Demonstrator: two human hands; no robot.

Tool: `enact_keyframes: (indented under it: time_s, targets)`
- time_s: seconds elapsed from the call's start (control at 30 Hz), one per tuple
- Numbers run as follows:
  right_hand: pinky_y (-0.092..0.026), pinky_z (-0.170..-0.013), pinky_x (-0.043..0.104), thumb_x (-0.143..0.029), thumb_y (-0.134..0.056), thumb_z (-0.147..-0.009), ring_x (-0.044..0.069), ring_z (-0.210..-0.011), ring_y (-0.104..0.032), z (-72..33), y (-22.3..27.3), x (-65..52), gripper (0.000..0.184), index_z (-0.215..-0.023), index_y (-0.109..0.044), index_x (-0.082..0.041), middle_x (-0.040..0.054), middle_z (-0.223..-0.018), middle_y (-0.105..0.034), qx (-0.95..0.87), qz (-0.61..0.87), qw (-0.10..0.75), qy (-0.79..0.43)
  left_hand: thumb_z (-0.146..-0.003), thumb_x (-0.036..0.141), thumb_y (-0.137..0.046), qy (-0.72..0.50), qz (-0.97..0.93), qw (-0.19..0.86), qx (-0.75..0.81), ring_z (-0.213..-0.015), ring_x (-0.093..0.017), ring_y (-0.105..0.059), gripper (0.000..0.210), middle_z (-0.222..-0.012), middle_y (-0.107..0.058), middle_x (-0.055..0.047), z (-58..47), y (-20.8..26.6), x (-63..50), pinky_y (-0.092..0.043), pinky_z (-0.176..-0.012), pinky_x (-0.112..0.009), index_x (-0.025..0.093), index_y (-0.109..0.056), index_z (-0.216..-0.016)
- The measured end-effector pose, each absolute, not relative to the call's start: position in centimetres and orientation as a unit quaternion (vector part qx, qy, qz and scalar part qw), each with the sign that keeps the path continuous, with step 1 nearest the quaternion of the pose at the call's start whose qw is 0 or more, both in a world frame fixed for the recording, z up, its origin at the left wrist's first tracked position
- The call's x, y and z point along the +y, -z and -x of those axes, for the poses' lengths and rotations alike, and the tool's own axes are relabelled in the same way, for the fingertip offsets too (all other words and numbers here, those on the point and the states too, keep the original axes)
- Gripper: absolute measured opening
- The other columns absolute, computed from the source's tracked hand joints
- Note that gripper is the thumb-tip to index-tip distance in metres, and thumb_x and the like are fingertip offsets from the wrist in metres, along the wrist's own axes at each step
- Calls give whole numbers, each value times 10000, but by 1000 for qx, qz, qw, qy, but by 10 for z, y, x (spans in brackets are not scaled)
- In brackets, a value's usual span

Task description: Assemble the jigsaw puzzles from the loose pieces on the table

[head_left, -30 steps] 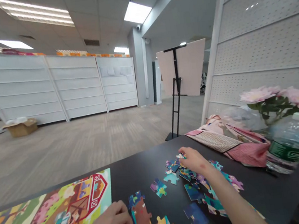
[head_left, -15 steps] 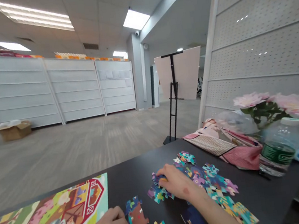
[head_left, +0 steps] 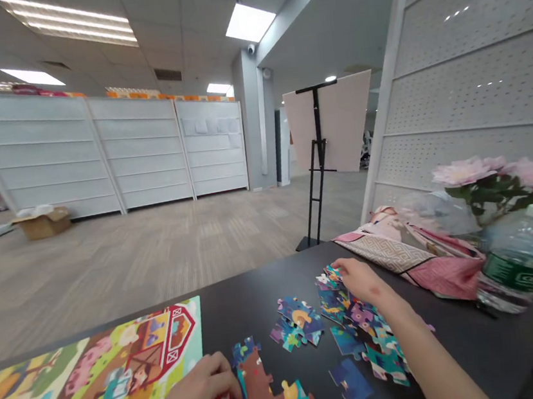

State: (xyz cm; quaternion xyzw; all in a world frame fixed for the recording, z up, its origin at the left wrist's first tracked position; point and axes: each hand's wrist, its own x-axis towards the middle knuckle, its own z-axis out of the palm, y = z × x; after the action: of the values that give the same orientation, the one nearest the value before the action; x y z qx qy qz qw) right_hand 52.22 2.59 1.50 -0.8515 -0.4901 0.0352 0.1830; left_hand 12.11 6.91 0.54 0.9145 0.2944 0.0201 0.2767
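Observation:
My left hand (head_left: pixel 212 387) lies at the left edge of a partly joined jigsaw section (head_left: pixel 259 398) with a brown bear, its curled fingers closed on that edge. A bit of red shows under the fingers. Farther off, my right hand (head_left: pixel 361 281) has its fingers bent and closed on a jigsaw piece at the far end of a heap of loose jigsaw pieces (head_left: pixel 358 314); the piece is mostly hidden. Between the hands lies a small cluster of pieces (head_left: pixel 298 322), and nearer me a dark blue piece (head_left: pixel 351 383).
A colourful farm picture board (head_left: pixel 136 371) covers the left of the black table (head_left: pixel 239 293). On the right are a pink patterned cloth bag (head_left: pixel 430 263), a water bottle (head_left: pixel 515 266) and pink flowers (head_left: pixel 487 179). An easel (head_left: pixel 316 167) stands beyond the table.
My right hand has moved from the small cluster to the far end of the heap, uncovering the cluster. My left hand keeps its place on the jigsaw section. The view has shifted slightly.

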Motion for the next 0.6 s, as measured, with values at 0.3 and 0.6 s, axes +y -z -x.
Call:
enact_keyframes:
  time_s: [0.3,0.6]
  targets:
    - [-472,-962,448,-323,-646,-918,248,-1101,-610,-528,19,33,286,-1167,-639,-184,85,-1233,-640,-479,868,118,-56,-720,183,-639,-33,-896,319,307,-1003,-208,-554,206,-1092,-558,8,-118,-13,59,-396,-872,-288,250,-628,-915]
    - [-458,-754,274,-277,-475,-882,225,-927,-695,-529,3,35,310,-1085,-700,-211,65,-1000,-754,-476,865,153,-42,-700,182,-668,-46,-890,327,315,-988,-199,-551,227,-1083,-550,18,-117,-11,60,-389,-850,-284,253,-634,-913]
